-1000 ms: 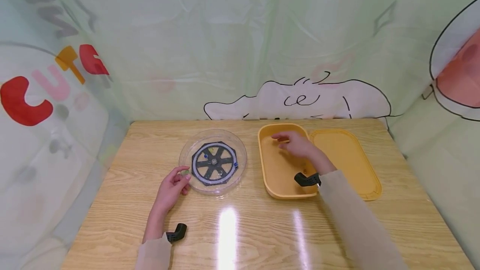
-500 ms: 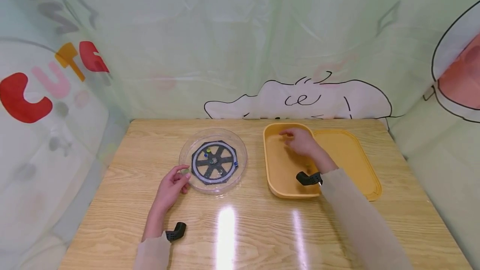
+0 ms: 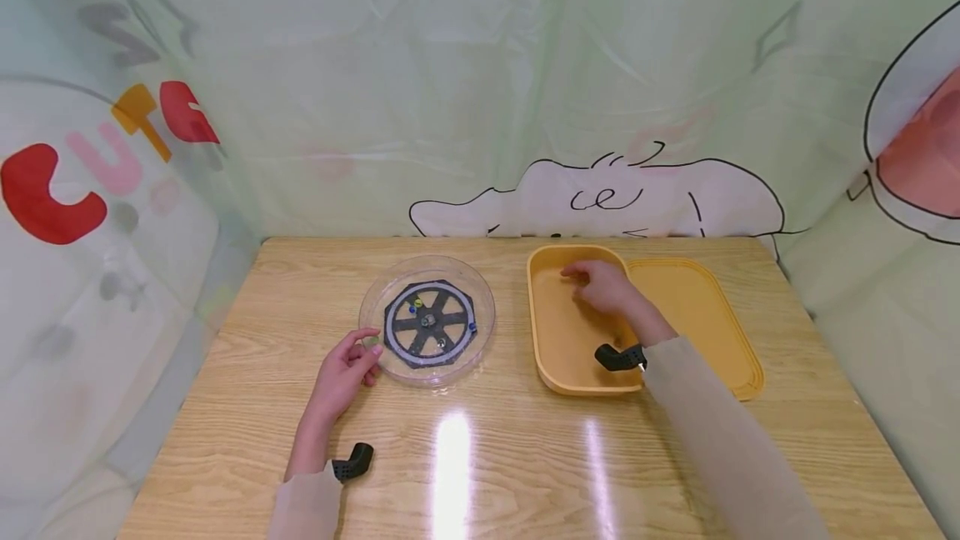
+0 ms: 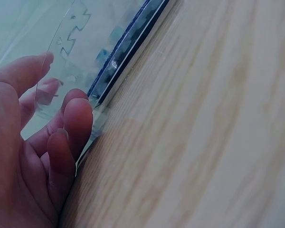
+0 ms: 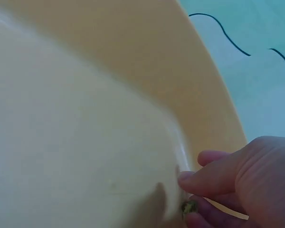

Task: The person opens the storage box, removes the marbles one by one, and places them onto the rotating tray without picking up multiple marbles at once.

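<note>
In the head view, my left hand (image 3: 341, 377) is at the left edge of a clear round dish (image 3: 375, 282), thumb and forefinger at its rim. The left wrist view shows these fingers (image 4: 77, 118) around the clear wall. Inside the dish lies a dark spoked wheel-shaped plate (image 3: 405, 350) with several small marbles, among them a yellow one (image 3: 418, 303) and a blue one (image 3: 472, 327). My right hand (image 3: 606, 286) reaches into the far end of an orange box (image 3: 551, 340), fingers bent. A greenish marble (image 5: 189, 206) is at its fingertips; I cannot tell whether they grip it.
Right of the box lies a flat orange lid (image 3: 693, 323), partly under the right forearm. A small dark object (image 3: 618, 336) shows in the box beside the right wrist strap. A printed curtain (image 3: 465, 107) hangs behind the wooden table (image 3: 300, 273).
The orange box and my right hand have shifted slightly to the right. In the dish, the yellow marble has moved a little left. My left hand has stayed at the dish.
</note>
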Available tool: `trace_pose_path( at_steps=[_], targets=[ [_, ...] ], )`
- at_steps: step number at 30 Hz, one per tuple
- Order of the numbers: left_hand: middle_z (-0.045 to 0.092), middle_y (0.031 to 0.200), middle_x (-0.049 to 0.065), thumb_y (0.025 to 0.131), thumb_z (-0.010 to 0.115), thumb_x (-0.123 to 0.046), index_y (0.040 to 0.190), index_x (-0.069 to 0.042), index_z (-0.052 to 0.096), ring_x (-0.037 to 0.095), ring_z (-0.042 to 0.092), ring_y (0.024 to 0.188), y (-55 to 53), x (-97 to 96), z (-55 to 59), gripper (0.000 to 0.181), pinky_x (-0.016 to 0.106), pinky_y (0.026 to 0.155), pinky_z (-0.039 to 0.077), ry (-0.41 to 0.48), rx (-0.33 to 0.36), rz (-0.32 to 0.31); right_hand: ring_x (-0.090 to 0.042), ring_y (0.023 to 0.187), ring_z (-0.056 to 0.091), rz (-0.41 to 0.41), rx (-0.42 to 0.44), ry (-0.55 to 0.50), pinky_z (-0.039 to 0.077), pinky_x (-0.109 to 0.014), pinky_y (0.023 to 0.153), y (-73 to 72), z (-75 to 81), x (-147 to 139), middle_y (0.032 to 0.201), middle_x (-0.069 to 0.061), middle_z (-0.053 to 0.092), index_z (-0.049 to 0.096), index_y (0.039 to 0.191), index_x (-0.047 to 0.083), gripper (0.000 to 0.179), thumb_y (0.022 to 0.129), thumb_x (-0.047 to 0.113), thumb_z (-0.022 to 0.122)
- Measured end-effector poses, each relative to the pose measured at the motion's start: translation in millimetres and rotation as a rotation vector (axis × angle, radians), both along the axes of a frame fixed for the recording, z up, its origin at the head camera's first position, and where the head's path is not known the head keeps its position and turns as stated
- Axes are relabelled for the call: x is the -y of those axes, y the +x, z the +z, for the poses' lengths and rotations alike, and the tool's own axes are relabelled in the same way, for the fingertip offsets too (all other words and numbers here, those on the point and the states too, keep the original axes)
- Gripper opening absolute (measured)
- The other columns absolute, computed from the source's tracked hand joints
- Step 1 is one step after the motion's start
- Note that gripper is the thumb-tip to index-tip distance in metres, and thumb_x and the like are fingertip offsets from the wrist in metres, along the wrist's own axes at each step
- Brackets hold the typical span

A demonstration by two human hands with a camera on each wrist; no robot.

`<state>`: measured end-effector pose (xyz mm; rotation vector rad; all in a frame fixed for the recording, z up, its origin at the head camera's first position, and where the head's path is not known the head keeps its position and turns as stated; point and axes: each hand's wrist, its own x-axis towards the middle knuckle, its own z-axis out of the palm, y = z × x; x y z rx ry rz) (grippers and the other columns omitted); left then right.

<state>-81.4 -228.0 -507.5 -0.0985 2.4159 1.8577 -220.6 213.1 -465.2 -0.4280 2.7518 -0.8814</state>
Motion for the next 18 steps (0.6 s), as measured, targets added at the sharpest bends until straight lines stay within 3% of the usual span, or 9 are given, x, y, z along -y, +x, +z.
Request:
trace_pose_path(
  at_steps=[4,6,11,18],
  targets=[
    [0.060,0.081,0.022,0.100,0.061,-0.012,0.134,-0.001,0.056,0.026,0.060,0.062,5.9,-4.7,17.7,0.035,0.031,0.061,0.053,-0.011,-0.006,-0.014,-0.036,0.109,0.058,0.009,-0.015,0.009,0.044,-0.051,0.098,-0.6,-4.4,1.7,0.117,-0.020,0.066,0.069,0.118,-0.002,0.035,0.083,-0.006,0.066],
    [0.060,0.081,0.022,0.100,0.061,-0.012,0.133,-0.001,0.057,0.027,0.060,0.063,7.1,-5.5,20.2,0.035,0.031,0.061,0.053,-0.015,-0.004,-0.014,-0.033,0.103,0.059,0.017,-0.020,0.009,0.046,-0.049,0.094,-0.3,-6.0,2.8,0.111,-0.017,0.068,0.070,0.115,-0.002,0.033,0.082,-0.007,0.067],
    [0.060,0.080,0.022,0.100,0.061,-0.012,0.132,-0.001,0.057,0.027,0.060,0.062,8.1,-6.5,21.9,0.034,0.031,0.060,0.053,-0.015,-0.003,-0.005,-0.030,0.095,0.061,0.035,-0.021,-0.005,0.048,-0.047,0.089,1.1,-7.7,6.2,0.100,-0.013,0.071,0.073,0.107,-0.003,0.025,0.082,-0.003,0.072],
    [0.061,0.082,0.022,0.100,0.061,-0.012,0.133,-0.002,0.057,0.027,0.060,0.063,6.9,-6.6,20.6,0.035,0.031,0.061,0.053,-0.024,0.002,-0.001,-0.029,0.096,0.062,0.064,-0.005,0.009,0.047,-0.046,0.089,2.3,-6.1,9.5,0.099,-0.010,0.073,0.075,0.102,0.000,0.017,0.086,0.003,0.073]
  ],
)
